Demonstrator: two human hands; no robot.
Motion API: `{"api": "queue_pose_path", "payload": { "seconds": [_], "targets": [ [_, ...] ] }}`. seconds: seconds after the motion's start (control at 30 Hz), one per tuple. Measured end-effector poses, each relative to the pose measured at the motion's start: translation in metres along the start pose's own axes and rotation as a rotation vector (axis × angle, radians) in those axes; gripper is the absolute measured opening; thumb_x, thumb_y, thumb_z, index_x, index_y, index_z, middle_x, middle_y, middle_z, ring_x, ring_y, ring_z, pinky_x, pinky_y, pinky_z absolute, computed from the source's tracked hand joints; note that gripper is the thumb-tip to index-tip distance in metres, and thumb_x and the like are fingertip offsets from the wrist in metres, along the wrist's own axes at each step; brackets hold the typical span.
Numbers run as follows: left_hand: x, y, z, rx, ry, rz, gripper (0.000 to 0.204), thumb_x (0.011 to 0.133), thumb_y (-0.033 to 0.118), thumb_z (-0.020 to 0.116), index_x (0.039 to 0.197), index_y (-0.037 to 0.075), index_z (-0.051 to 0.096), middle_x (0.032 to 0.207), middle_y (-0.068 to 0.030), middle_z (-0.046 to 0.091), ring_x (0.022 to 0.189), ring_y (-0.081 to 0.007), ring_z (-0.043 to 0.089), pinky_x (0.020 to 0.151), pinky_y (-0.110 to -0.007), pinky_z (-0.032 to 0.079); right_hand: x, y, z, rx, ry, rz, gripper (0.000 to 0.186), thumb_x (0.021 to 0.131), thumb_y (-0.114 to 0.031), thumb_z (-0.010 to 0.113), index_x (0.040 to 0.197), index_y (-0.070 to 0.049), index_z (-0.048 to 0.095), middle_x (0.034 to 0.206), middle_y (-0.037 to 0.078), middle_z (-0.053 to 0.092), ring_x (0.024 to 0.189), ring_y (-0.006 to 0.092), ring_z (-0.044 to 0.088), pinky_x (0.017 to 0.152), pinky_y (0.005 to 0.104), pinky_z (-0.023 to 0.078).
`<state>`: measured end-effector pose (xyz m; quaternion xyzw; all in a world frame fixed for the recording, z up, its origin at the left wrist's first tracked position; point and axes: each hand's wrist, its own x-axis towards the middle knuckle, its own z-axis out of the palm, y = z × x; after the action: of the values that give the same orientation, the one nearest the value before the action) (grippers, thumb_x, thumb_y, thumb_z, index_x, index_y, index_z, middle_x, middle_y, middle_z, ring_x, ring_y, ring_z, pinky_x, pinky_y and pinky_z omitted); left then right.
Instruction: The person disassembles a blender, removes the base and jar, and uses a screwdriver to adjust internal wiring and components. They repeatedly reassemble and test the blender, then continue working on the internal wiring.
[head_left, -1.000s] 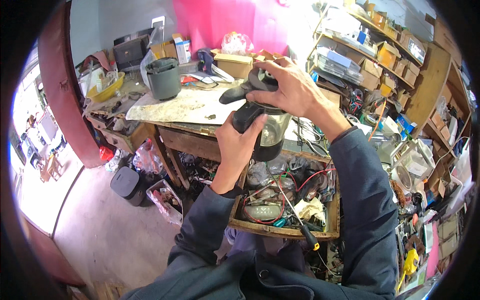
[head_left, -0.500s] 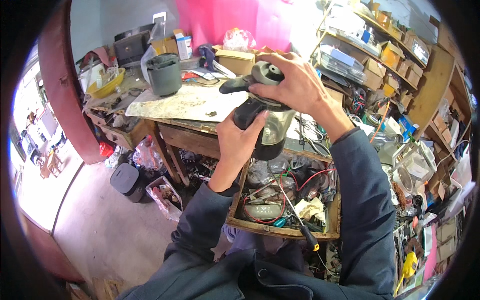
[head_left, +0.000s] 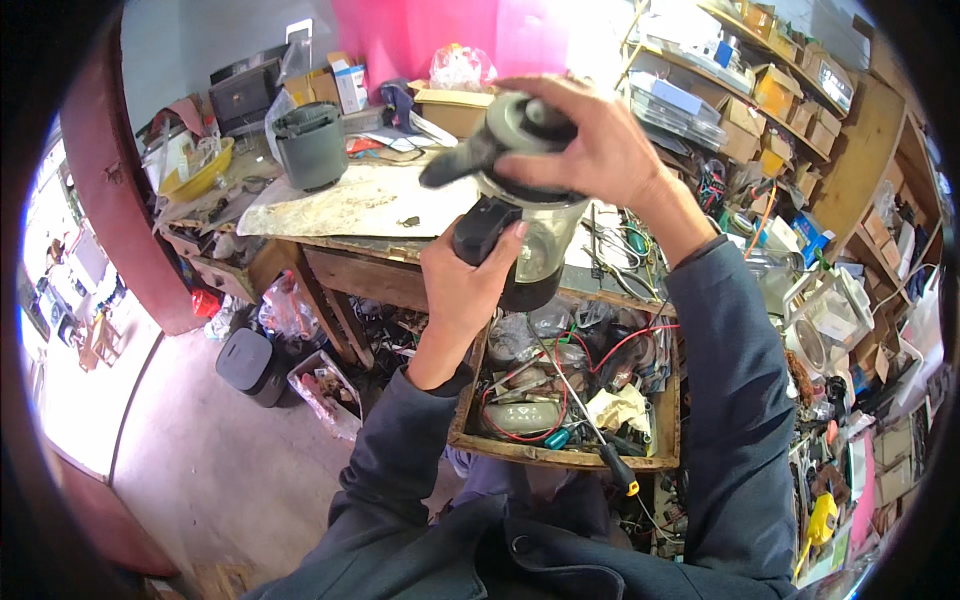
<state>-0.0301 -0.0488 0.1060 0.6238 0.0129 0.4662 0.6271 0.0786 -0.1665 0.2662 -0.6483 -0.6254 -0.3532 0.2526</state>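
A jug (head_left: 540, 255) with a clear body and black base is held up in front of the worktable. My left hand (head_left: 460, 295) grips its black handle (head_left: 485, 230), thumb along the front. My right hand (head_left: 600, 150) is wrapped over a round dark top piece (head_left: 525, 128) at the jug's mouth, which has a black projecting part (head_left: 450, 170) pointing left. The top piece looks tilted and slightly blurred, and I cannot tell whether it still touches the rim.
A dark cylindrical container (head_left: 310, 150) stands on the stained sheet (head_left: 350, 210) on the table. An open wooden drawer (head_left: 460, 435) of cables and tools juts out below. Packed shelves (head_left: 750, 60) rise on the right; a black appliance (head_left: 250, 365) and box sit on the floor.
My right hand and the top piece have risen and shifted slightly left, the top piece tilting. My left hand has moved a little left with the handle, still gripping it.
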Motion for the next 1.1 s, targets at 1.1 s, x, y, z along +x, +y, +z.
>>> {"api": "queue_pose_path", "payload": {
  "seconds": [1.1],
  "targets": [
    [-0.073,-0.046,-0.046,0.243,-0.091,0.672,0.038,0.069,0.017,0.092,0.095,-0.002,0.071,0.072,-0.0077,0.073,0.059,-0.0161,0.069,0.059,-0.029,0.054,-0.225,0.147,0.067,-0.674,-0.160,0.700,0.058,0.089,-0.049,0.077,0.133,-0.013,0.067,0.131,0.022,0.056,0.126,0.0420,0.056,0.103,0.0545,0.047]
  ]
}}
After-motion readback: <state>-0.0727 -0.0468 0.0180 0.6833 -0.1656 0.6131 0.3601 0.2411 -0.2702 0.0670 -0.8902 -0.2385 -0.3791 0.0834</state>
